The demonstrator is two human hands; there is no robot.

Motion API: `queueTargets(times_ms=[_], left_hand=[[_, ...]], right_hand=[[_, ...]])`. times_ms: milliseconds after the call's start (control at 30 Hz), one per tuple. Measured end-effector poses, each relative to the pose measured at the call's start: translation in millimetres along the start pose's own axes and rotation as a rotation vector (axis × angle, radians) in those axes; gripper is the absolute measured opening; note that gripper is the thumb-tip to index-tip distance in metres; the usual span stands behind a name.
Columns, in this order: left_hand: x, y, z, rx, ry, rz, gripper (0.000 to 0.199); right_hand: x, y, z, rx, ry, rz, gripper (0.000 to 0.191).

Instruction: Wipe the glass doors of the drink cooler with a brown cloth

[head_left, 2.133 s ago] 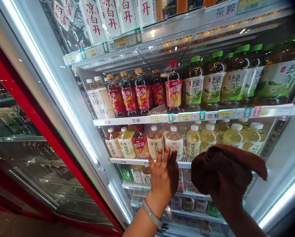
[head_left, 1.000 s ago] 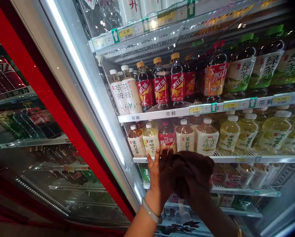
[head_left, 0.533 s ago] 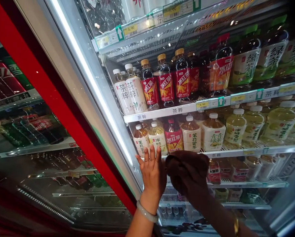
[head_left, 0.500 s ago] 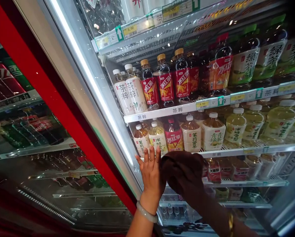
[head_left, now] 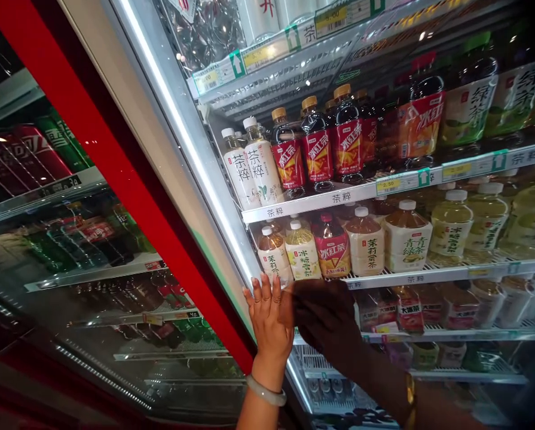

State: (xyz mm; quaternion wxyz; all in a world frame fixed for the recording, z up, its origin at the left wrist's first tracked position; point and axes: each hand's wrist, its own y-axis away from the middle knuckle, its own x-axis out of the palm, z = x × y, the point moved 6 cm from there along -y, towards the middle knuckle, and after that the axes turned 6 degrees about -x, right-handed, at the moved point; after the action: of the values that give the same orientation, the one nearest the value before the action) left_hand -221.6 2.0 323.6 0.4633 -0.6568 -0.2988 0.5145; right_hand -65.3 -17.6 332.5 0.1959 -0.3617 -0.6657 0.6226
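My left hand (head_left: 269, 325) has its fingers spread and lies flat near the left edge of the glass door (head_left: 370, 63), a pale bangle (head_left: 266, 391) on its wrist. Close beside it, my right hand (head_left: 334, 331) is in deep shadow, its fingers bent over a dark brown cloth (head_left: 312, 294) against the glass. A gold bracelet (head_left: 410, 400) circles that wrist. The cloth reaches the edge of my left hand, and its outline blurs into the dark fingers. Behind the glass, just above the hands, stands a red-labelled tea bottle (head_left: 330, 251).
Several shelves of bottled drinks fill the cooler, with price strips along the shelf edge (head_left: 303, 203). A bright light strip (head_left: 173, 125) runs down its left side. A red frame (head_left: 128, 185) parts it from another cooler holding packs of cans (head_left: 25, 155).
The view has shifted, so the shelves sit further right. Against the bottles, both hands are now lower and further left. My right hand with the cloth has moved left, close against my left hand.
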Motion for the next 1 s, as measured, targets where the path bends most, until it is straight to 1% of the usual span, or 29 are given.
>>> queueTargets(times_ms=[67,100,167,233,267,333,433,500,533,600,700,767,833,900,967,1000], left_hand=[[-1.7,2.8,6.4,0.007,0.009,0.010,0.073],[-3.3,2.7,10.0,-0.004,0.015,0.006,0.073],[-7.2,0.7,17.3,-0.049,0.022,-0.009,0.074],[-10.3,-1.2,22.9,-0.084,0.022,-0.013,0.075],[-11.7,-1.2,25.0,-0.091,0.018,-0.012,0.075],[-13.9,1.3,29.2,-0.095,0.007,-0.004,0.076],[-16.9,10.3,36.4,-0.083,0.020,0.017,0.076],[-18.6,16.4,41.9,-0.074,0.031,0.036,0.074],[-19.6,18.7,44.8,-0.076,0.028,0.043,0.073],[-21.4,20.7,49.8,-0.093,0.001,0.054,0.070],[-23.8,19.1,51.0,-0.104,-0.050,0.070,0.063],[-26.0,17.4,48.8,-0.096,-0.071,0.069,0.063],[-28.3,17.6,48.0,-0.099,-0.073,0.071,0.067],[-30.2,20.2,49.1,-0.098,-0.061,0.081,0.071],[-32.0,24.1,52.2,-0.097,-0.051,0.088,0.072],[-32.9,25.7,54.5,-0.102,-0.052,0.089,0.072]], right_hand=[[9.1,-11.2,8.2,-0.009,-0.033,-0.022,0.023],[10.8,-20.1,8.6,-0.015,-0.031,-0.034,0.021],[8.6,-37.8,4.1,-0.039,-0.004,-0.060,0.020],[3.6,-46.3,-4.1,-0.030,0.022,-0.062,0.022],[1.5,-45.2,-6.8,-0.017,0.023,-0.058,0.024],[1.9,-33.4,-4.5,-0.005,-0.003,-0.028,0.028],[15.2,-8.2,14.0,0.003,-0.066,0.029,0.025],[27.5,-2.5,29.4,-0.033,-0.094,0.031,0.019],[32.6,-5.5,35.6,-0.066,-0.101,0.013,0.018],[39.2,-21.4,41.6,-0.127,-0.099,-0.039,0.020],[41.5,-50.6,32.8,-0.105,-0.023,-0.070,0.013],[40.7,-56.1,26.5,-0.078,0.019,-0.036,0.015],[40.3,-43.7,27.2,-0.065,0.014,0.013,0.022],[42.7,-19.2,35.1,-0.059,-0.013,0.060,0.028],[48.9,3.7,46.7,-0.075,-0.040,0.093,0.028],[52.8,10.0,52.3,-0.093,-0.054,0.099,0.027]])
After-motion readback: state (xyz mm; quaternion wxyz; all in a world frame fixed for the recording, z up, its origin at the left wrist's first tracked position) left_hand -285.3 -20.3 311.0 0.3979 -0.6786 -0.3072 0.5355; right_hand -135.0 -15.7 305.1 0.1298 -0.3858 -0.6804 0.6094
